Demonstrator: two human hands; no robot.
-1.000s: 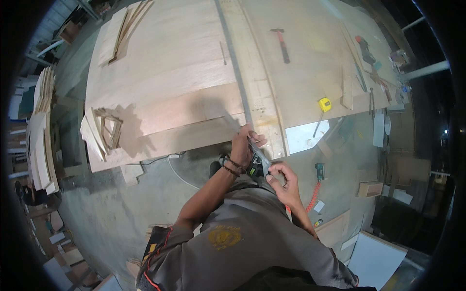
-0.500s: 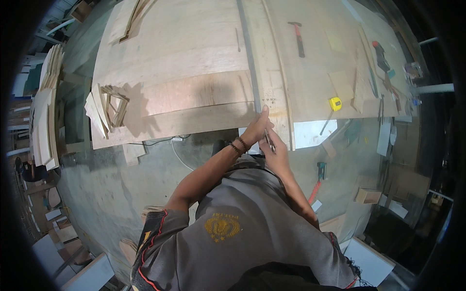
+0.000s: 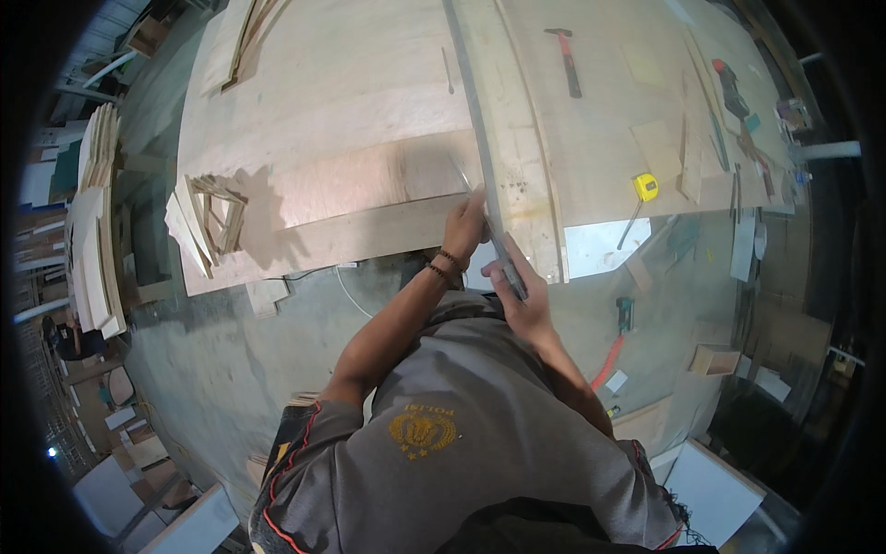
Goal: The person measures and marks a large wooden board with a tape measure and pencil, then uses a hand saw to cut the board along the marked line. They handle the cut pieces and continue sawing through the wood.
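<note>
A long grey metal bar lies lengthwise along a pale wooden strip on the plywood-topped table. My right hand is closed around the bar's near end, which juts past the table's front edge. My left hand, with a beaded bracelet at the wrist, is just left of the bar, over the table edge. Its fingers are curled together; what they hold, if anything, is hidden. A thin light line or rod lies on the board by its fingertips; I cannot tell whether they touch.
A red-and-black hammer, a yellow tape measure and a red-tipped dark tool lie on the right. Wooden offcuts are piled at the table's left edge. A teal power tool with a red hose is on the floor.
My hands have come apart: the left has moved left and away from me, while the right has come slightly nearer with the bar's end in it. The view has shifted a little.
</note>
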